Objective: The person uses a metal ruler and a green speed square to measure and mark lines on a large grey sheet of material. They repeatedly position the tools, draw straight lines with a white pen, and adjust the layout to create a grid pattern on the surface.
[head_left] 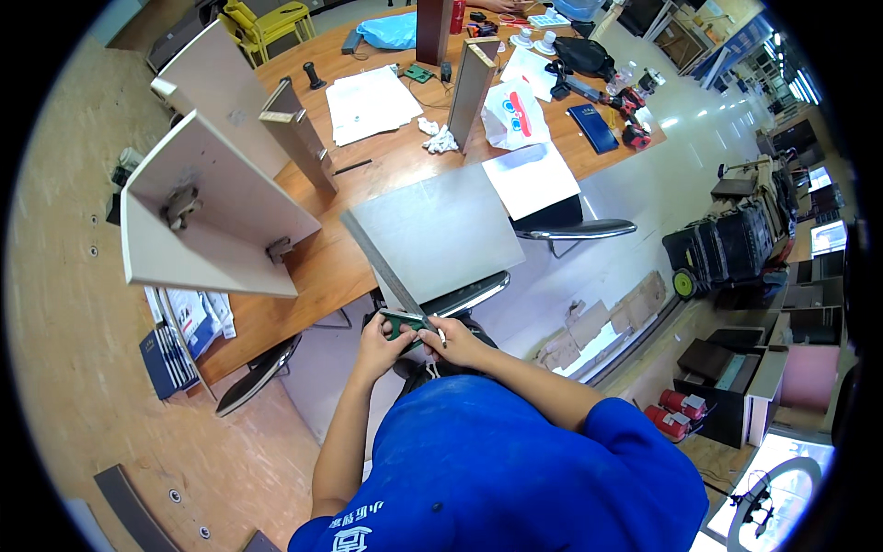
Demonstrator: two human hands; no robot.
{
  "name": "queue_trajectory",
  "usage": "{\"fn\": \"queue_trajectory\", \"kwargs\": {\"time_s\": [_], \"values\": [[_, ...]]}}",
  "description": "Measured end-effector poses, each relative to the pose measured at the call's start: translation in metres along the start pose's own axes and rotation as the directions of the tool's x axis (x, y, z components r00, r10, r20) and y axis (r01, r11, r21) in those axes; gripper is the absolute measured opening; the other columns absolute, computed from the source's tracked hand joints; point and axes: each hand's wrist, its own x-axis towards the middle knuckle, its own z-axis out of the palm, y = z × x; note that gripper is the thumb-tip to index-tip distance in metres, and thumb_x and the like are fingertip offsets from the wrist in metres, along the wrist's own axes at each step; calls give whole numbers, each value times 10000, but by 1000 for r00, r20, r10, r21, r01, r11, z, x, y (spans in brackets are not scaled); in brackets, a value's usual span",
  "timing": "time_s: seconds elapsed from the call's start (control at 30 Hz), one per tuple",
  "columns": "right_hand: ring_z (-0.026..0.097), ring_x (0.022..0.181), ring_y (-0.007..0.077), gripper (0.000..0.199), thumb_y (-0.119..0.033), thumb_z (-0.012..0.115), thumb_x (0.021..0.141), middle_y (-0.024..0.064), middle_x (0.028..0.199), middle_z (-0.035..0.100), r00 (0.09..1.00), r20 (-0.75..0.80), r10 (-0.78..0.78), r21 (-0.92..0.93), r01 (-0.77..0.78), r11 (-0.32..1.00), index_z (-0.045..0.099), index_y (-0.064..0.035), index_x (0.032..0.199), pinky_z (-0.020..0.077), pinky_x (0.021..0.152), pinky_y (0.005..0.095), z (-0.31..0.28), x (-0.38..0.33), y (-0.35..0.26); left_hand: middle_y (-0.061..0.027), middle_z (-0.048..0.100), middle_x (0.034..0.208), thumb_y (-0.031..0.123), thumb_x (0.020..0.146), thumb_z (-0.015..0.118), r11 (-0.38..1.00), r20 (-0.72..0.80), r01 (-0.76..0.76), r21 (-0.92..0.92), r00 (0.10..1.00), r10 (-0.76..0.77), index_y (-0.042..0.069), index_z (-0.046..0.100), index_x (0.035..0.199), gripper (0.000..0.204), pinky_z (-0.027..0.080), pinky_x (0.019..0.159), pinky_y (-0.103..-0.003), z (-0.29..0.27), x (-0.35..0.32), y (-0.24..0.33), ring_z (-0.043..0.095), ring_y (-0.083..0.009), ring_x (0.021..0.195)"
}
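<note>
In front of my body, a grey board (446,230) lies tilted, its thick dark edge (382,262) running down to my hands. My left hand (375,351) is closed on a small green square (397,324), which has cut-outs in its body and a straight metal edge. It is held against the board's near corner. My right hand (455,342) is closed at the same corner, with a thin pale pencil-like stick (442,338) between its fingers. The fingers partly cover both tools, so the exact contact is hard to see.
The wooden table (391,189) holds an L-shaped panel piece (216,225), upright boards (460,97), papers (370,103), a blue booklet (593,127) and red-black power tools (630,103). Chairs (460,296) stand by its near edge. Red extinguishers (676,414) are at right.
</note>
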Motion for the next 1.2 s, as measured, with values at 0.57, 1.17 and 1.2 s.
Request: {"fn": "queue_trajectory", "kwargs": {"time_s": [0.57, 1.17, 1.2], "values": [[706, 787, 136, 306, -82, 511, 1081, 105, 990, 734, 925, 362, 114, 312, -235, 921, 551, -16, 1377, 598, 718, 286, -158, 108, 15, -82, 751, 911, 90, 872, 832, 977, -209, 189, 100, 964, -165, -69, 545, 1309, 547, 550, 765, -255, 44, 149, 3, 702, -114, 839], [725, 785, 154, 245, -103, 522, 1072, 125, 1011, 751, 952, 299, 72, 381, -188, 905, 569, -78, 1311, 589, 693, 307, -145, 99, 17, 10, 621, 728, 283, 1023, 653, 922, 44, 142, 359, 985, -169, 39, 659, 796, 333, 455, 624, -309, 24, 159, 22, 532, -91, 691], [725, 775, 154, 221, -102, 518, 1076, 121, 1002, 754, 956, 285, 61, 360, -166, 918, 566, -88, 1290, 590, 692, 314, -134, 97, 25, 3, 629, 768, 275, 985, 702, 945, 61, 123, 302, 987, -148, 43, 654, 825, 285, 472, 654, -313, 19, 154, 14, 545, -97, 734]]}}
